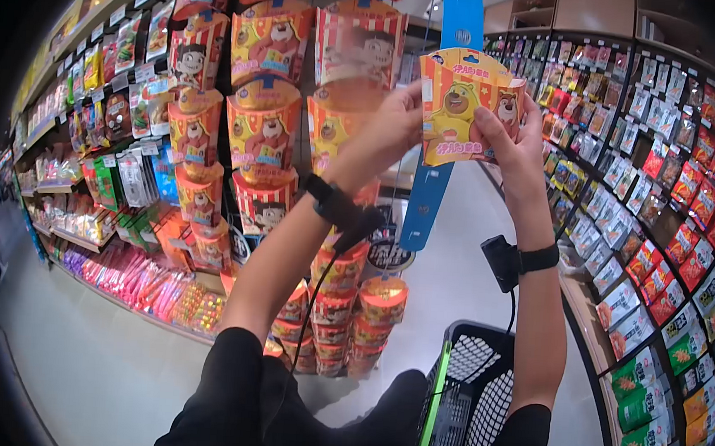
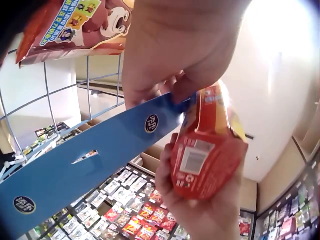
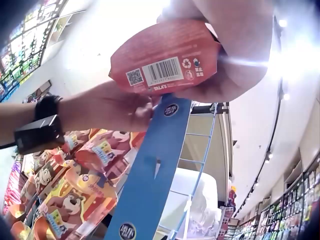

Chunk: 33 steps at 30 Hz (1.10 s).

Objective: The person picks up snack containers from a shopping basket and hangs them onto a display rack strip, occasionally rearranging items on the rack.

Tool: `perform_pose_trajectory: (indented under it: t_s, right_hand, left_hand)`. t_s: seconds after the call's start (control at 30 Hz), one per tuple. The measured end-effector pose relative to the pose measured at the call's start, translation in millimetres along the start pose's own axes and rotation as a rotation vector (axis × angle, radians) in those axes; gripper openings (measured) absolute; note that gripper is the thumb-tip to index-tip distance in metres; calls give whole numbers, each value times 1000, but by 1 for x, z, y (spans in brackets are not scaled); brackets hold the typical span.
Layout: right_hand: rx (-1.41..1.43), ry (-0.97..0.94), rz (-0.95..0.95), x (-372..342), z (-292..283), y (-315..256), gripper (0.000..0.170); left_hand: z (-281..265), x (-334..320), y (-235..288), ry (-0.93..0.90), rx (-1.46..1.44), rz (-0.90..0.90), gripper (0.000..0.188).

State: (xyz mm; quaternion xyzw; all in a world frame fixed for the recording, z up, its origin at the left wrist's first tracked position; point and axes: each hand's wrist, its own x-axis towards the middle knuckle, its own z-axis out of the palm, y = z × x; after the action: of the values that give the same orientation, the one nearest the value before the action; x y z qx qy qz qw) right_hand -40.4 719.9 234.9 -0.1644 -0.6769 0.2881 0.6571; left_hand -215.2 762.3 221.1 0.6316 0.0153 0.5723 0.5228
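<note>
In front of me my right hand [image 1: 519, 147] grips a yellow and red popcorn-style snack box [image 1: 457, 106] with a cartoon bear on it, thumb across the front. Its red base with a barcode shows in the right wrist view, where the box [image 3: 165, 57] overlaps the top of a long blue display strip [image 3: 155, 160]. My left hand [image 1: 385, 130] is at the box's left side; in the left wrist view its curled fingers pinch the edge of the blue strip [image 2: 100, 145], right beside the box. Part of the left fingertips is hidden behind the strip.
Columns of similar snack boxes [image 1: 265, 125] hang on a wire rack close to my left. Shelves of packaged snacks [image 1: 682, 204] line the right side. A dark shopping basket [image 1: 435, 411] with a green rim stands on the floor by my legs.
</note>
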Motion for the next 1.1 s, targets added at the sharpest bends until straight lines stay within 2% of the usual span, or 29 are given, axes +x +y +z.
perform_pose_trajectory:
  t_s: [0.03, 0.13, 0.17, 0.2, 0.23, 0.43, 0.5, 0.57, 0.6, 0.7, 0.8, 0.9, 0.93, 1.0, 1.07, 1.1]
  right_hand:
    - [-11, 8, 12, 14, -1, -5, 88]
    - [-122, 6, -32, 58, -4, -13, 85]
    - [-163, -3, -64, 79, -4, -10, 85]
    - [-330, -3, -185, 97, -3, -6, 83]
    - [-317, -8, -163, 110, -5, 1, 84]
    - [-281, 0, -88, 129, 16, -11, 87]
    - [-279, -4, -84, 128, 18, -9, 81]
    - [-301, -45, -28, 122, 17, -6, 77]
    - [-335, -58, -71, 120, 16, -1, 73]
    - [-273, -12, -82, 104, 16, 0, 71]
    - [-328, -31, -111, 106, 8, -9, 67]
    - [-335, -64, -80, 107, 4, -17, 67]
    - [-343, -73, -57, 110, 1, -18, 67]
    - [-304, -107, -11, 114, -7, -20, 69]
    - [-201, -26, 3, 109, -15, -25, 68]
    - [-149, 16, 6, 107, -19, -28, 67]
  left_hand:
    - [4, 1, 0, 35, 67, -8, 44]
    - [-10, 6, -13, 25, 189, -58, 42]
    - [-17, 9, -22, 44, 209, -42, 41]
    - [-16, 7, -19, 67, 230, -29, 41]
    - [-12, 3, -21, 64, 218, 23, 39]
    - [-25, 3, -25, 103, 319, 33, 40]
    - [-25, 3, -26, 118, 309, 52, 40]
    - [-25, 0, -25, 107, 276, 63, 40]
    - [-25, -2, -23, 104, 262, 70, 40]
    - [-25, 6, -21, 136, 209, -59, 44]
    - [-27, 15, -5, 65, -7, -137, 46]
    - [-15, 38, 12, 54, -92, -56, 46]
    - [-14, 50, 10, 90, 102, 30, 46]
    - [-11, 76, 20, 68, -85, 88, 46]
    - [11, 79, 37, 119, -292, 81, 40]
    - [9, 87, 38, 174, -190, 47, 37]
